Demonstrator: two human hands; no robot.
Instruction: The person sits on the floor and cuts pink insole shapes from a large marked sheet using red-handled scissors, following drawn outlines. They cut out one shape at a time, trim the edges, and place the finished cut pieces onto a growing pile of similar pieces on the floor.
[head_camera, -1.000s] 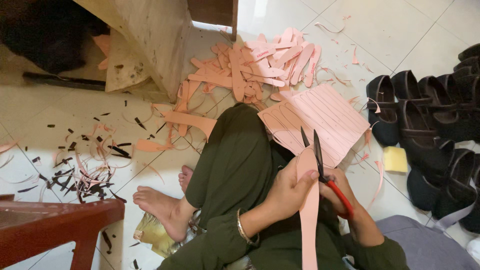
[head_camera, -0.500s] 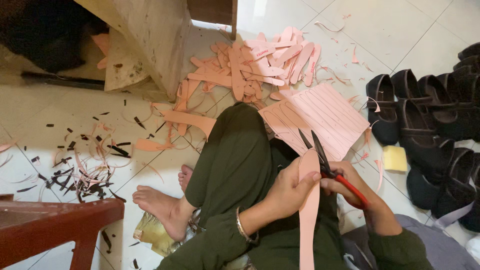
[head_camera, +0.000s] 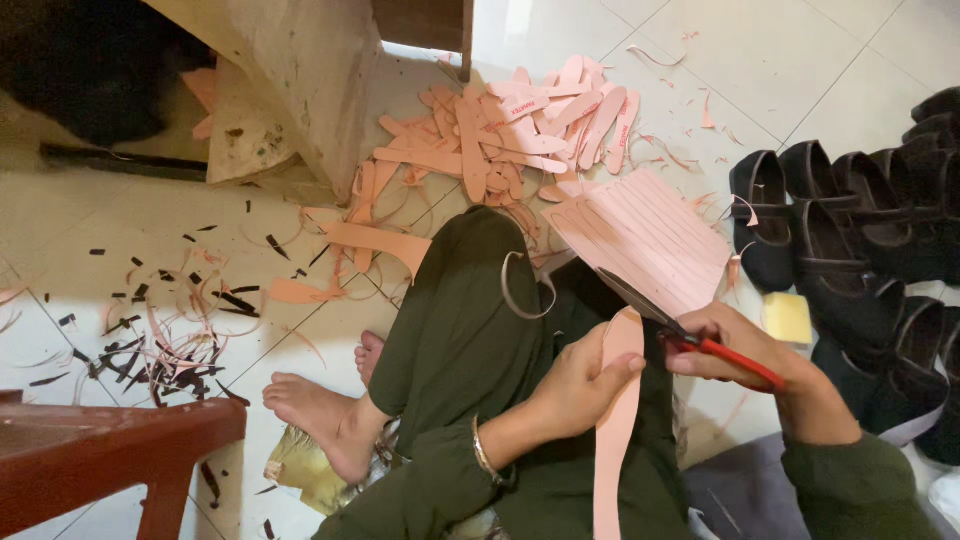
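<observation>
The left hand (head_camera: 580, 385) grasps a long pink strip (head_camera: 618, 430) near its rounded top, thumb over the front and fingers behind, and the strip hangs down past the lap to the bottom edge of the view. The right hand (head_camera: 730, 345) is clenched around the red handles of a pair of scissors (head_camera: 680, 325). The dark blades point up and to the left and meet the top of the strip just beside the left thumb; whether the blades are open or closed cannot be told.

Behind the blades, a pink sheet (head_camera: 640, 235) cut into parallel bands leans against the person's knee. A thin curled paring (head_camera: 525, 290) lies on the green trouser leg.

To the right, a row of black shoes (head_camera: 850, 230) stands close to the right arm, with a small yellow block (head_camera: 787, 317) beside it, so there is little free room on that side. To the left, the bare foot (head_camera: 320, 415) rests on the pale tiled floor (head_camera: 130, 230), and a red-brown wooden piece of furniture (head_camera: 110, 455) closes the lower left corner.

A heap of cut pink strips (head_camera: 520, 140) lies on the floor ahead, near a cardboard sheet (head_camera: 300, 70). Black and pink scraps (head_camera: 160, 330) are scattered over the tiles at the left.
</observation>
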